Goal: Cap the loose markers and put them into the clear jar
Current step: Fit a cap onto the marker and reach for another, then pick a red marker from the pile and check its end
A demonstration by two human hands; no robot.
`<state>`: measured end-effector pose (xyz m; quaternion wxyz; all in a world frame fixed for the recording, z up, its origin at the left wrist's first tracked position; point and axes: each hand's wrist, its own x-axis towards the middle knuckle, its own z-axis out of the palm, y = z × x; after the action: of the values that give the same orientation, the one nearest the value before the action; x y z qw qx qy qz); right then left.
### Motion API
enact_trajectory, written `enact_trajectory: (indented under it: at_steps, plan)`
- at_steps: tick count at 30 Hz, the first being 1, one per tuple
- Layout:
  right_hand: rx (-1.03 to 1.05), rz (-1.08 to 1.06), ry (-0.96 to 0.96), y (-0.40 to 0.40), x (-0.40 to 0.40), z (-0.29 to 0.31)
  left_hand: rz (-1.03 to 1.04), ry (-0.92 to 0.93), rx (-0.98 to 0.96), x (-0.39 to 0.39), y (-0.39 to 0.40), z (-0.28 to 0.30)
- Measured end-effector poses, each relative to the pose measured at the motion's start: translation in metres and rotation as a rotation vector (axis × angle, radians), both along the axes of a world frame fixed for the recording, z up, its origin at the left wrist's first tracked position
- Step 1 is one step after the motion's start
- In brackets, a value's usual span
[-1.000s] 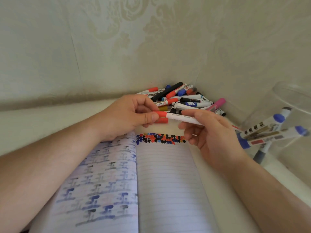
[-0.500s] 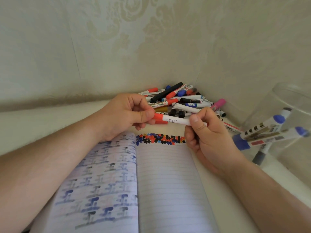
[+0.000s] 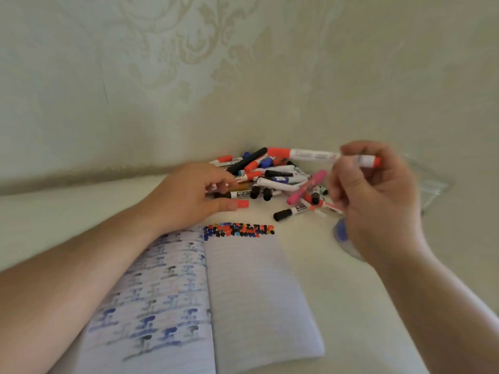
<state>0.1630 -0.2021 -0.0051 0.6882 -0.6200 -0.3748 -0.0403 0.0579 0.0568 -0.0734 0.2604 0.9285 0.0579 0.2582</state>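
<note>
Since the earlier frames the two hands have parted: the right hand point(image 3: 375, 195) has lifted the white marker with the red cap point(image 3: 313, 155) up and to the right, and the left hand point(image 3: 189, 195) has dropped to the pale tabletop point(image 3: 337, 292). The right hand, blurred by motion, pinches the marker near its red rear end between curled fingers and thumb, so the barrel lies nearly level above the heap of loose markers point(image 3: 270, 179) in the corner. Grey print runs along the barrel but is too smeared to read. The cap sits flush on the barrel's left end. The left hand lies with relaxed fingers over the heap's near edge; a loose red cap point(image 3: 242, 204) lies at its thumb tip, and whether it is held I cannot tell. One black-capped marker point(image 3: 237, 195) in the heap bears a square logo and small lettering that I cannot make out. The clear plastic jar point(image 3: 429, 182) stands behind the right hand, mostly hidden. An open lined notebook point(image 3: 256, 292) with coloured ink dabs lies in front.
</note>
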Motion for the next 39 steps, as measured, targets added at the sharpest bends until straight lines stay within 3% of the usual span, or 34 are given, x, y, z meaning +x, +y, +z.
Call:
enact_trajectory:
  at_steps: [3, 8, 12, 17, 20, 22, 24, 26, 29, 32, 34, 36, 38, 39]
  plan:
    - [0.068, -0.225, -0.130, -0.053, 0.021, 0.041, 0.030, 0.064, 0.208, -0.003, 0.012, -0.008]
    - [-0.111, -0.571, -0.189, -0.105, 0.052, 0.065, 0.076, 0.200, 0.222, -0.004, 0.015, -0.014]
    - [-0.538, -0.672, -0.272, -0.109, 0.065, 0.050, 0.122, 0.192, 0.261, -0.002, 0.011, -0.013]
    - [-0.825, -0.682, -0.381, -0.101, 0.050, 0.055, 0.211, 0.224, 0.235, -0.003, 0.010, -0.016]
    - [-0.867, -0.718, -0.436, -0.096, 0.041, 0.057, 0.204, 0.196, 0.299, -0.003, 0.010, -0.016]
    - [-0.729, -0.763, -0.637, -0.090, 0.027, 0.057, 0.187, 0.128, 0.328, -0.004, 0.007, -0.013]
    - [-0.566, -0.697, -0.786, -0.073, 0.008, 0.049, 0.106, 0.056, 0.269, -0.006, 0.001, -0.008]
    - [-0.547, -0.503, -0.783, -0.046, -0.009, 0.033, 0.007, 0.060, 0.152, -0.008, -0.006, -0.002]
    - [-0.694, -0.316, -0.880, -0.002, -0.020, -0.001, -0.121, 0.082, 0.103, -0.009, -0.015, 0.003]
    - [-0.886, -0.335, -1.094, 0.037, -0.013, -0.030, -0.150, -0.013, 0.140, -0.007, -0.017, 0.004]
    - [-0.930, -0.318, -1.152, 0.055, -0.007, -0.039, -0.138, -0.121, 0.064, -0.008, -0.019, 0.005]
    - [-0.914, -0.248, -1.068, 0.064, -0.002, -0.039, -0.142, -0.211, -0.172, -0.007, -0.021, 0.005]
    - [-0.889, -0.160, -0.796, 0.065, 0.006, -0.038, -0.173, -0.265, -0.463, -0.005, -0.021, 0.004]
    - [-0.828, -0.095, -0.588, 0.065, 0.010, -0.038, -0.164, -0.265, -0.521, -0.003, -0.021, 0.002]
